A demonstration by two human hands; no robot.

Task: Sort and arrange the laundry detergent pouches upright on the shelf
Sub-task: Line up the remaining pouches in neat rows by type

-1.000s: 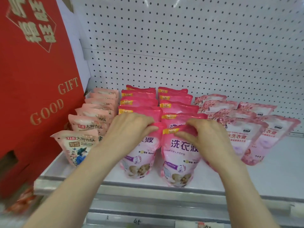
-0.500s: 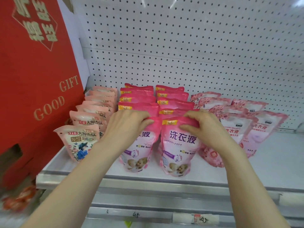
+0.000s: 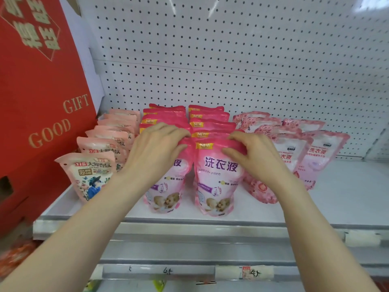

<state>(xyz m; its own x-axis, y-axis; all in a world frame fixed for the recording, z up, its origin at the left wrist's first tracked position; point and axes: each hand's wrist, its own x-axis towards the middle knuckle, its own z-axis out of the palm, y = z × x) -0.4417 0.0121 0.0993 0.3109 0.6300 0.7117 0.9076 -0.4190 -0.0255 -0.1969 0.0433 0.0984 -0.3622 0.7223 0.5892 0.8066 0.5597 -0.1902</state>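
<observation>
Two rows of bright pink detergent pouches stand upright on the white shelf (image 3: 347,199). My left hand (image 3: 153,152) pinches the top of the front left pink pouch (image 3: 166,186). My right hand (image 3: 254,159) pinches the top right corner of the front right pink pouch (image 3: 216,182), which has purple characters on it. Behind each front pouch several more of the same kind (image 3: 208,121) line up toward the back wall.
A row of peach pouches (image 3: 90,175) stands at the left, and pale pink pouches (image 3: 320,152) lean at the right. A big red gift box (image 3: 40,106) borders the shelf's left end. A pegboard wall (image 3: 231,60) closes the back. Bare shelf lies at the right.
Both front pink pouches have been pushed back and stood straighter, closer to their rows. My hands stayed on their tops and moved slightly away from me.
</observation>
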